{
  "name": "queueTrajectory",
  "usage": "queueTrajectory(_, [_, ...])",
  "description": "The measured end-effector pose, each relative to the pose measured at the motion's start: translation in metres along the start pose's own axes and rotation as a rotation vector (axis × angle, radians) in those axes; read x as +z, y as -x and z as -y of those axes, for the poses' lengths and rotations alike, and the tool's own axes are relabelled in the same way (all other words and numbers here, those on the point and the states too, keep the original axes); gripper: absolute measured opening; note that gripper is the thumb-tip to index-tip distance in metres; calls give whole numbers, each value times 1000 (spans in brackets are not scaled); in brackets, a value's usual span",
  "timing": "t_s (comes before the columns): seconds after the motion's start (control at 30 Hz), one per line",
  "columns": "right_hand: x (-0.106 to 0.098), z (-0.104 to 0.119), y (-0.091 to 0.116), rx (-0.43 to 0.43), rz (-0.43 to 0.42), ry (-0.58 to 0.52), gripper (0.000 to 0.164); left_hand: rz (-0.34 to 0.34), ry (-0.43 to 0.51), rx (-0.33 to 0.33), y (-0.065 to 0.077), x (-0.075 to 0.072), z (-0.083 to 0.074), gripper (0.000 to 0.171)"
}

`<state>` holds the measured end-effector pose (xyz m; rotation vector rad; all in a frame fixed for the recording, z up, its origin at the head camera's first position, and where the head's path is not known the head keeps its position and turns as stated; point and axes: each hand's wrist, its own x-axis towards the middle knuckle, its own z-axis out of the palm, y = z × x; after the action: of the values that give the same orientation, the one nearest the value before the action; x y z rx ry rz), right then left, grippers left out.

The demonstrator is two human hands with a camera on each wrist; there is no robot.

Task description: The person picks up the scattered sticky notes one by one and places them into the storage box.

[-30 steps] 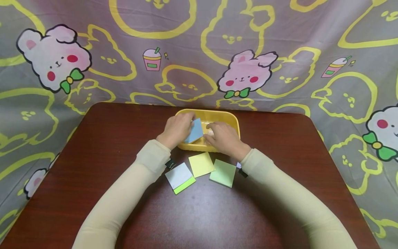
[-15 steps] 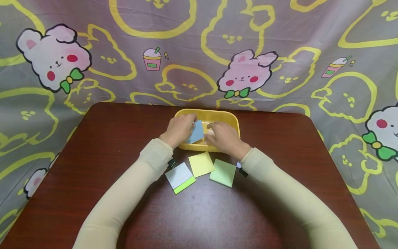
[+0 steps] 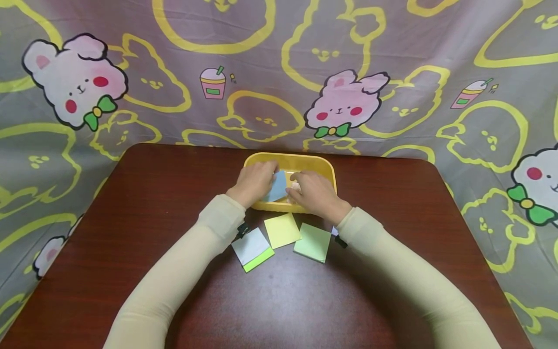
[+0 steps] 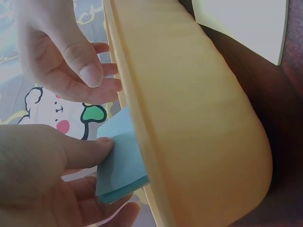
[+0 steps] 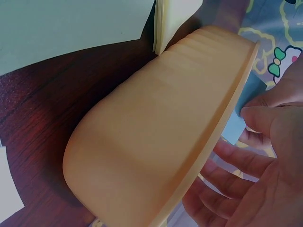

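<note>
A yellow plastic bin [image 3: 320,160] stands near the far side of the table. Reaching in over its left part, my left hand [image 3: 253,183] holds a blue sticky note pad [image 3: 276,186], thumb on its face and fingers behind, as the left wrist view shows. The pad's lower part is hidden behind the bin's wall [image 4: 189,113]. My right hand [image 3: 316,191] reaches into the right part, its fingers [image 5: 246,158] loosely bent at the rim. Nothing shows in its grasp. A small pale patch [image 3: 296,186] appears by its fingertips in the head view.
In front of the bin lie a yellow sticky note pad [image 3: 282,230], a light green pad [image 3: 312,242] and a pale blue-grey pad [image 3: 251,245] over a bright green one [image 3: 259,260]. A lavender corner [image 3: 334,231] shows beside my right sleeve. Patterned cloth [image 3: 270,72] hangs behind the table.
My left hand and the blue sticky note pad have shifted slightly right and a little toward me inside the bin. The right hand has stayed in place.
</note>
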<state>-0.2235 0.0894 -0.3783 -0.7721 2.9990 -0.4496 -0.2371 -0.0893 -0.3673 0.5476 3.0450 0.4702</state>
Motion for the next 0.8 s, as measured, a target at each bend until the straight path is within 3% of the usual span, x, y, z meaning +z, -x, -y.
queueTrajectory(0.8, [1,0,-1,-12,-11,2,42,42,-29,35,-5,6,-2,9])
